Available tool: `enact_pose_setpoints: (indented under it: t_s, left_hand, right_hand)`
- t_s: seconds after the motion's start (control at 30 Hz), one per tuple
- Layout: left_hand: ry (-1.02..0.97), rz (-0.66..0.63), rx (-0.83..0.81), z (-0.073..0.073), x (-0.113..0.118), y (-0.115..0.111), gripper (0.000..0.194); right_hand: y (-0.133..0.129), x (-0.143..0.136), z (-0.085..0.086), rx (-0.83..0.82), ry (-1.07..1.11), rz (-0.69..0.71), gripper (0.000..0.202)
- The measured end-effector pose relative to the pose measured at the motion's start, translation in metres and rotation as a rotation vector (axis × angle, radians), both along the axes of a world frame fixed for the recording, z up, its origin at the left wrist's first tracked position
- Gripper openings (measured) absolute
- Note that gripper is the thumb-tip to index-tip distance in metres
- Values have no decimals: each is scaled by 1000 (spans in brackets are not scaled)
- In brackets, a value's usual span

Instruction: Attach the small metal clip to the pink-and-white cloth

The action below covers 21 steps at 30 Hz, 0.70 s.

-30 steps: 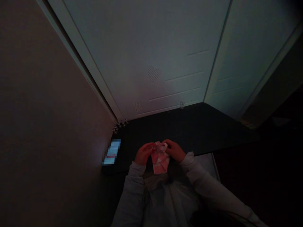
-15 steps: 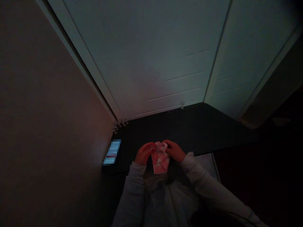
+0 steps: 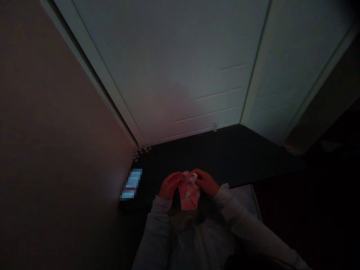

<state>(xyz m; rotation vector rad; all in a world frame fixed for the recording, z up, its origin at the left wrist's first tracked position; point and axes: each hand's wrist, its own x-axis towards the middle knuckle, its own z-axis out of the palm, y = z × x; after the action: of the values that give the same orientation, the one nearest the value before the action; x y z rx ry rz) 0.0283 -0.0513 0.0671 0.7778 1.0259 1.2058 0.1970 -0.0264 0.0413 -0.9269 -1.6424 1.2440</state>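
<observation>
A pink and white cloth (image 3: pixel 189 195) hangs between my hands at the near edge of the dark table. My left hand (image 3: pixel 169 185) grips its upper left side with bent fingers. On the upper right side, my right hand (image 3: pixel 207 182) holds it with thumb and fingers closed together. Something clear and shiny shows at the top of the cloth between the fingertips, too dim to make out.
The dark table (image 3: pixel 225 153) meets a white panel (image 3: pixel 157 67) with heart patterns. A lit, blurred phone-like object (image 3: pixel 131 184) lies at the left end. Several small shiny pieces (image 3: pixel 141 151) stand in the left back corner, another small piece (image 3: pixel 215 127) at the back edge.
The view has shifted slightly, so the table, hands and cloth appear a little lower. Both hands keep hold of the cloth.
</observation>
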Motion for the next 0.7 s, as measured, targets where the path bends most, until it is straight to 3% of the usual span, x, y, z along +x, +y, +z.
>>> enact_pose_setpoints:
  t_s: [0.7]
  left_hand:
    - [11, 2, 0, 2, 0, -1, 30]
  right_hand:
    - [-1, 1, 3, -20, 10, 3, 18]
